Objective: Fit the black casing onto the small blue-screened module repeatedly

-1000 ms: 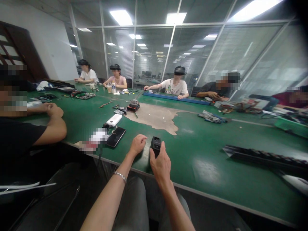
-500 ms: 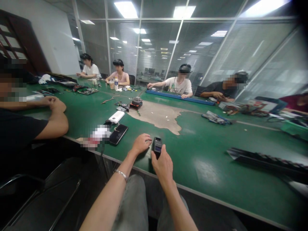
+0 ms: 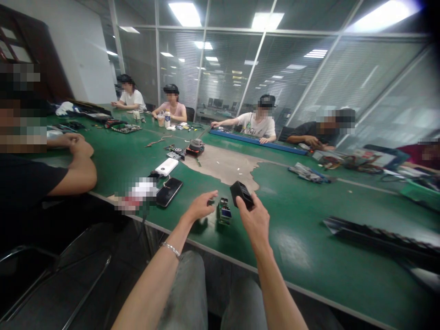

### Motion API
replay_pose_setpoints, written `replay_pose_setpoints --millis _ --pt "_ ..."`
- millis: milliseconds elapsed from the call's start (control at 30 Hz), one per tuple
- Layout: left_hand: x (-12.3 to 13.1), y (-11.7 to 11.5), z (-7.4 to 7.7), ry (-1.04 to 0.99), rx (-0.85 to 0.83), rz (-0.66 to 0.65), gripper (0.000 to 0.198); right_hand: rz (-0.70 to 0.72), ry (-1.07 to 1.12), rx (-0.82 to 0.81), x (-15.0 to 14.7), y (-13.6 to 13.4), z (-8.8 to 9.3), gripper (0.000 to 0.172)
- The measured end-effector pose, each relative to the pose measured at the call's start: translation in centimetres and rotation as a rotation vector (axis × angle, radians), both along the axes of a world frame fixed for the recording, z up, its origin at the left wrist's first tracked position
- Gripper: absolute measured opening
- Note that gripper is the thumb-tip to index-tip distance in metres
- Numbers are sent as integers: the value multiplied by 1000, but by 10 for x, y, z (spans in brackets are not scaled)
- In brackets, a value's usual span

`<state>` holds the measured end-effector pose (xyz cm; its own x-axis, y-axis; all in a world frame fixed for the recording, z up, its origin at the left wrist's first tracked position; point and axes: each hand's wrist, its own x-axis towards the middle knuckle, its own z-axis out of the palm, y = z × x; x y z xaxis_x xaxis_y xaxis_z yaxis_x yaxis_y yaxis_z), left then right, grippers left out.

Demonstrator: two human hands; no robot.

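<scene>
Circuit module point(image 3: 224, 212) beside right hand point(image 3: 253, 223)

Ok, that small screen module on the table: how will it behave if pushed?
The small screen module stands on a narrow base, so it may tip. Its exposed parts look fairly light and possibly fragile, though the detail is small.

A pixelated packet point(image 3: 136, 196) near the front edge of the worktop point(image 3: 302, 247) cannot be made out. The right hand point(image 3: 250, 220) hides part of the black box point(image 3: 241, 192). The screen of the small device point(image 3: 224, 212) is too small to read. The left picture edge cuts off a seated person point(image 3: 30, 183), and the right edge cuts off a black strip point(image 3: 385, 237). The far board point(image 3: 125, 129) is too small to tell in detail.
</scene>
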<state>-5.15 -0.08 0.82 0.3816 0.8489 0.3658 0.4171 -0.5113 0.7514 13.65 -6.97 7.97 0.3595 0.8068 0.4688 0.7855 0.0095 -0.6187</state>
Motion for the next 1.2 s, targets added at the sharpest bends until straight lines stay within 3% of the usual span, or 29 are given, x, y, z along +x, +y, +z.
replay_pose_setpoints --millis 200,467,633,967,1200 --pt "-6 1 5 176 28 -109 89 -53 9 -34 29 -17 -32 74" --pt "-5 -7 9 254 73 -161 124 -64 -126 -84 38 -32 -73 75" --pt "3 -18 11 304 128 -72 142 -48 -158 -116 39 -35 -78 74" --pt "12 -17 13 353 135 -64 120 -38 -145 -85 40 -34 -80 75" --pt "22 -11 11 337 121 -85 125 -52 -113 -32 44 -33 -80 87"
